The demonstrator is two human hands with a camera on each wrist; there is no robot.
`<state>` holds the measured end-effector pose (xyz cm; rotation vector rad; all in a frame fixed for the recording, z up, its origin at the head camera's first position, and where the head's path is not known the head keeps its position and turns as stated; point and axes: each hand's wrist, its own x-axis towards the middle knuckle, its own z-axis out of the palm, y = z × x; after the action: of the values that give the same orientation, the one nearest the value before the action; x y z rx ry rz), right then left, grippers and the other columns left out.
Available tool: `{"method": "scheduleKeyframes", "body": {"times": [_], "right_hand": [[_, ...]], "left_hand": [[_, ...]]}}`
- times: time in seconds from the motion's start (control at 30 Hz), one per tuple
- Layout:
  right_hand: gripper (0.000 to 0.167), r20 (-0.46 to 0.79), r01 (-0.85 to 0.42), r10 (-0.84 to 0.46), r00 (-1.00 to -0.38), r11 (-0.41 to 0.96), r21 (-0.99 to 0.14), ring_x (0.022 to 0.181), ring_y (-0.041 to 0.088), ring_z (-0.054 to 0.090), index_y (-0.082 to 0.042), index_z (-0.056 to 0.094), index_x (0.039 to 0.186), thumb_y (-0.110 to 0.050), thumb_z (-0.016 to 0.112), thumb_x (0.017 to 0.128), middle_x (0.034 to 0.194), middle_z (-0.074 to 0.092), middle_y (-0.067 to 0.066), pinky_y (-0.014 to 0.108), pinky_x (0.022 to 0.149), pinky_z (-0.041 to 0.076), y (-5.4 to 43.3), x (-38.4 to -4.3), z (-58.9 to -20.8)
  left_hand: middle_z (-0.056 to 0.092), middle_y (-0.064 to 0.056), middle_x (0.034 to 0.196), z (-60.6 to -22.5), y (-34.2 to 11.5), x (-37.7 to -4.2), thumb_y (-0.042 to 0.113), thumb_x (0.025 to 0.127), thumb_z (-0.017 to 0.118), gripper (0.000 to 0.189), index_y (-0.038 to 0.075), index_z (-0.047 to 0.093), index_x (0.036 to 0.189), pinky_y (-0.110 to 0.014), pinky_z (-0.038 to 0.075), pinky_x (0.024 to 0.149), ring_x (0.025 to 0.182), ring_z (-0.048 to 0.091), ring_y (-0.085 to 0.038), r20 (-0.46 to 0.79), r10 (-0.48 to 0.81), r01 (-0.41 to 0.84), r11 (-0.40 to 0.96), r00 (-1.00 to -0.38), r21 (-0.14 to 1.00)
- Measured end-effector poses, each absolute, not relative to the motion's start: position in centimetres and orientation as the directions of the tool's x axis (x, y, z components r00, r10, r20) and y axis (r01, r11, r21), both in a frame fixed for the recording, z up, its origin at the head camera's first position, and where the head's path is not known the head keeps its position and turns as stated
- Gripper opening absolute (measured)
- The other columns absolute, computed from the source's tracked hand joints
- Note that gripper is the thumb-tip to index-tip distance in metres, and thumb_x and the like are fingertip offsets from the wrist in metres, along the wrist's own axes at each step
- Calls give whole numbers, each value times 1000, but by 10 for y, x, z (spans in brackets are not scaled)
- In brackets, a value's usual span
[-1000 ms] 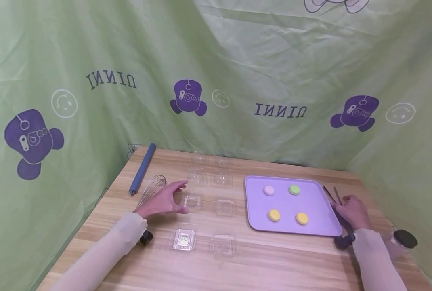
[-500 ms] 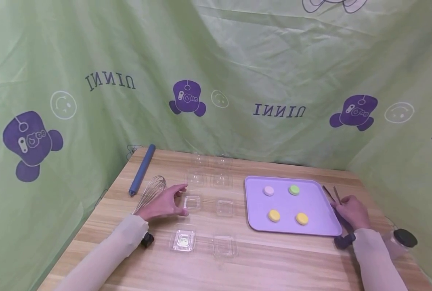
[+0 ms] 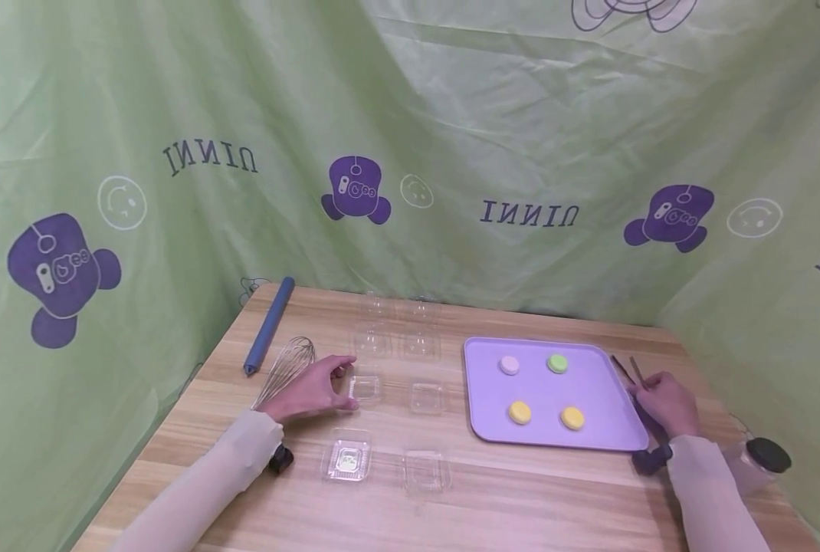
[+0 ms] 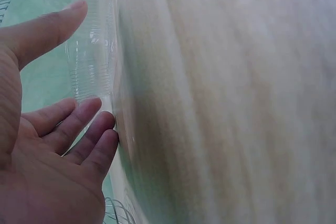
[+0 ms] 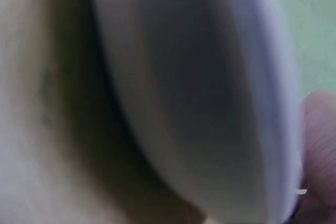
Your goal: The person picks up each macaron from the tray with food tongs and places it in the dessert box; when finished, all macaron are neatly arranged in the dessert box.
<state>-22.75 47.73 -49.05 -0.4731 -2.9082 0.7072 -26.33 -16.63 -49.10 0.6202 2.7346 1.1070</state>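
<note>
My left hand (image 3: 313, 387) is low over the table at the left, thumb and fingers spread on either side of a small clear plastic box (image 3: 365, 389). In the left wrist view the box's ribbed wall (image 4: 90, 74) shows beyond the parted thumb and fingers. At the tray's right edge my right hand (image 3: 668, 402) grips dark tongs (image 3: 637, 372), their two thin arms pointing away. The purple tray (image 3: 482, 383) bears a pink macaron (image 3: 510, 365), a green macaron (image 3: 557, 363) and two yellow ones (image 3: 519, 412). In the right wrist view the blurred tray rim (image 5: 262, 77) hides most of that hand.
More clear boxes (image 3: 427, 397) stand in rows mid-table, from the back edge forward. A wire whisk (image 3: 289, 364) lies partly under my left hand, with a blue rolled item (image 3: 270, 326) behind it. A black-lidded jar (image 3: 767, 454) stands beside my right forearm. Green curtains surround the table.
The left hand's thumb and fingers stay spread around the small box, with hardly any movement. The right hand stays where it was. The whole head view shifts slightly.
</note>
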Motion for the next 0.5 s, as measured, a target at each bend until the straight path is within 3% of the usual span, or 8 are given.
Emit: {"method": "scheduleKeyframes", "body": {"times": [0.5], "right_hand": [[52,109,354,494,-863,743,-568,104,53,57,11,55,127,-31,52,97,122,60,38,51,75,46,482,-224,-492]], "left_hand": [[65,-10,132,-489,-166,-261,37,72,89,88,4,52,144,-50,51,109,122,60,-29,35,404,316,655,-914,686]]}}
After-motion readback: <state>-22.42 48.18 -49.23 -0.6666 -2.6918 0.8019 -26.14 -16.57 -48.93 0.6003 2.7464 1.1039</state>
